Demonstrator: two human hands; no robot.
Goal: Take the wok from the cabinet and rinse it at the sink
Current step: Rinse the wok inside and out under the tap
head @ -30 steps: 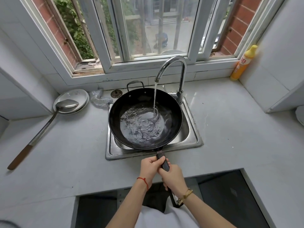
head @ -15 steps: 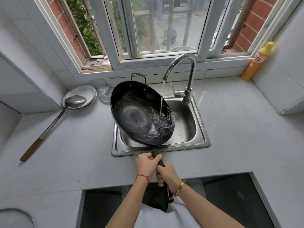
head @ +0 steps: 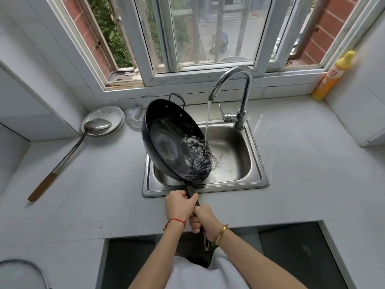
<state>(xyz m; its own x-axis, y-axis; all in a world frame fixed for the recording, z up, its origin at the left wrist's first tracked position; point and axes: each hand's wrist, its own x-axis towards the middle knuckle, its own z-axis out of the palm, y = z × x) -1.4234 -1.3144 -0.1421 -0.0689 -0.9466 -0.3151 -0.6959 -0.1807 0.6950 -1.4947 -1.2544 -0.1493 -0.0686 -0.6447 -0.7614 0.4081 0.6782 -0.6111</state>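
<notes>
A black wok hangs tilted steeply over the steel sink, its left rim raised and its right rim low. Water pools at the low side and spills over the rim into the basin. The chrome faucet runs a thin stream onto the wok's right edge. My left hand grips the long dark handle nearest the wok. My right hand grips the same handle just behind it, close to the counter's front edge.
A long metal ladle lies on the grey counter at the left, its bowl on a round lid. A steel scourer sits behind the wok. A yellow detergent bottle stands in the back right corner. Below me is an open dark cabinet.
The wok went from level and filled under the tap to steeply tipped rightward, and its water now pours into the sink. Both hands stayed on the handle and rolled with it.
</notes>
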